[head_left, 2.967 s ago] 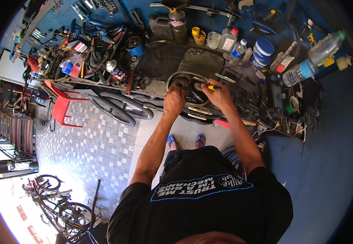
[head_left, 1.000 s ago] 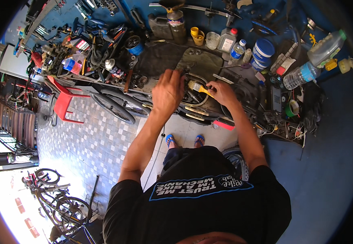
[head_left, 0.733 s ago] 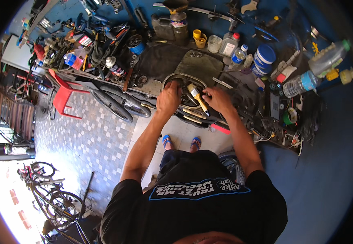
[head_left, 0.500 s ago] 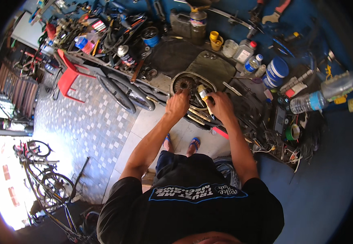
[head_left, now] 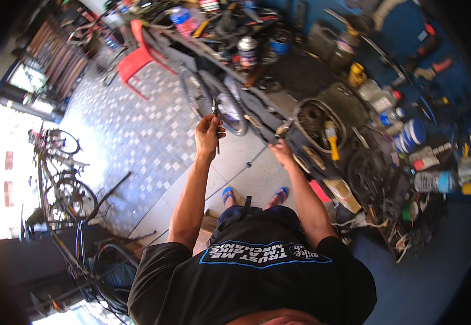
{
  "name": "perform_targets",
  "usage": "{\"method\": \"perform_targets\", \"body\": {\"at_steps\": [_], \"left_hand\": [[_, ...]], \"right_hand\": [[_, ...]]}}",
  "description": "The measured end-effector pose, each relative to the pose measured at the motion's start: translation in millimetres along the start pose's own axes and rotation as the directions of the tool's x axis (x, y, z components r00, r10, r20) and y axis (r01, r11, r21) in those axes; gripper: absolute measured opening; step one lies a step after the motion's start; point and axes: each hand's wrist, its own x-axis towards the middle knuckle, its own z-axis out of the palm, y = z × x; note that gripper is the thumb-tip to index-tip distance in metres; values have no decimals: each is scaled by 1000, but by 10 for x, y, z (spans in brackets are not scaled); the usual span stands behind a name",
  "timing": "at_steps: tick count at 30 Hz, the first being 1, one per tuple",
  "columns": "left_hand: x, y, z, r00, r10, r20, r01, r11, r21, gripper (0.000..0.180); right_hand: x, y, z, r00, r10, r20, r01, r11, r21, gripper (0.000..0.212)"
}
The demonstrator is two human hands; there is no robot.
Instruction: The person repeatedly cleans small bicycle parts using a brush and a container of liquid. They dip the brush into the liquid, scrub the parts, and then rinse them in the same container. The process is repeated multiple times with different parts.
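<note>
My left hand (head_left: 207, 134) is raised over the floor, left of the workbench, closed around a slim dark metal part (head_left: 216, 110) that sticks out above and below the fingers. My right hand (head_left: 283, 153) is at the bench's front edge with its fingers pinched together. Just beyond its fingertips is a small piece with a pale end (head_left: 282, 129); blur hides whether the fingers hold it. A round basin (head_left: 344, 142) on the bench holds a dark toothed bicycle cassette (head_left: 311, 117). A brush with a yellow handle (head_left: 331, 140) leans inside the basin, apart from both hands.
Bicycle tyres (head_left: 224, 100) hang at the bench front beside a red plastic chair (head_left: 138, 57). Bottles, a blue-and-white tub (head_left: 410, 135), a spray can (head_left: 247, 51) and tools crowd the bench. Bicycles (head_left: 67, 195) stand at left. A pale box (head_left: 342, 195) lies near the right forearm.
My left hand has left the basin, moving left with the slim part. My right hand has let go of the yellow-handled brush and drawn back to the bench edge. The view has turned.
</note>
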Motion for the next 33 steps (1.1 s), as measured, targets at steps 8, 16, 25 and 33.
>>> {"method": "perform_targets", "body": {"at_steps": [8, 16, 25, 33], "left_hand": [[-209, -88, -2146, 945, -266, -190, 207, 937, -283, 24], [-288, -506, -3588, 890, -227, -396, 218, 974, -68, 23], [-344, -1002, -4210, 805, -258, -534, 328, 944, 38, 24], [-509, -1248, -4321, 679, -409, -610, 475, 878, -60, 22]], "right_hand": [[604, -359, 190, 855, 211, -474, -47, 941, 334, 58], [30, -1532, 466, 881, -61, -468, 317, 811, 491, 41], [-830, -3153, 1770, 696, -644, 317, 718, 607, -342, 47], [-1842, -3347, 3361, 447, -81, 891, 851, 346, -395, 46]]}}
